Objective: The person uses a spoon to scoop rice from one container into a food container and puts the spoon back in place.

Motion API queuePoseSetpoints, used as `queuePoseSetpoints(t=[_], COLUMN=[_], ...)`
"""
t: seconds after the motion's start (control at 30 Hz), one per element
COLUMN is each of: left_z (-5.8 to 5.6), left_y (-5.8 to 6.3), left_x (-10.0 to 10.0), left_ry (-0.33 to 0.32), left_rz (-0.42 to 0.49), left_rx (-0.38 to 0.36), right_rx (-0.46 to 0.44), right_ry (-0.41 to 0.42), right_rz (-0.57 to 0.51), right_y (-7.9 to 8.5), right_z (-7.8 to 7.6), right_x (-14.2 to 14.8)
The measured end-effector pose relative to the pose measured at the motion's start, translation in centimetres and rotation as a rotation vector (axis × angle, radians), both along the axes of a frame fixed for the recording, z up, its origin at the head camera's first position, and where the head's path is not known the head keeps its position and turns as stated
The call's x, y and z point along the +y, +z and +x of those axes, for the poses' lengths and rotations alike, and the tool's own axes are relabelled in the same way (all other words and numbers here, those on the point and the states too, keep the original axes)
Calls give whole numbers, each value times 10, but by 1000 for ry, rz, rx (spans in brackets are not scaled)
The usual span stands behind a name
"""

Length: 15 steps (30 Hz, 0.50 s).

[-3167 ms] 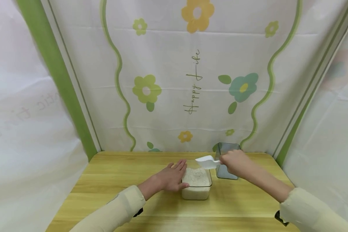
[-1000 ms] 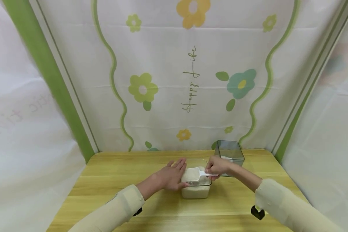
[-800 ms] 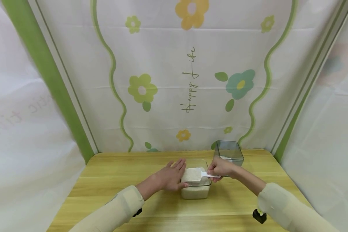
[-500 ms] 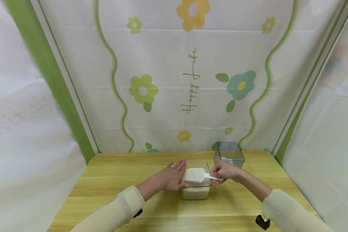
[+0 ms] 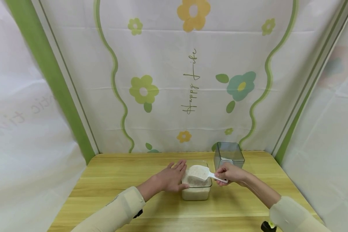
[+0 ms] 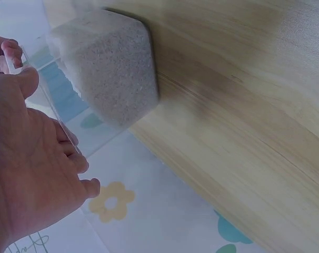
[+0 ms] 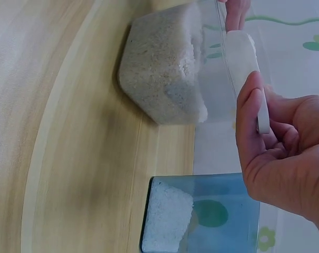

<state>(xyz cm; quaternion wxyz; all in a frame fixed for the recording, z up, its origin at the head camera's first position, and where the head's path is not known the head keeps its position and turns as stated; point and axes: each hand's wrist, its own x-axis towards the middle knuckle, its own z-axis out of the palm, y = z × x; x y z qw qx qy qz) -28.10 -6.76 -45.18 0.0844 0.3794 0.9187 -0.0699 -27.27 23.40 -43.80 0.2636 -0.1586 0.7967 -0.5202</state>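
Note:
My right hand pinches the handle of a white scoop between thumb and fingers. Rice heaps the scoop's bowl, which is over the open top of a clear box. Rice fills much of that box, as the right wrist view shows through its wall. On the box's left side my left hand rests on the rim, fingers extended across it and thumb toward the front. Behind the right hand stands a blue-grey clear box with a smaller amount of white grains at the bottom.
Both boxes stand on a wooden table, the blue-grey one farther back and to the right. A flower-printed white curtain hangs behind the table's far edge. More white curtain encloses the sides.
The scoop first moved from beside the blue-grey box to over the rice box and came up filled. Since then my right hand has drawn it slightly rightward. My left hand has stayed put.

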Motion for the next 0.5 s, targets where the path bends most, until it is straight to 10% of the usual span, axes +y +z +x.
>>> queuePoseSetpoints(t=[0.5], left_z=[1], left_y=[1], left_x=[-1], left_ry=[12], left_rz=[4], left_rx=[-20], right_rx=[-22], right_ry=[-54], right_rz=[-53], right_y=[9], right_z=[3], right_x=[12])
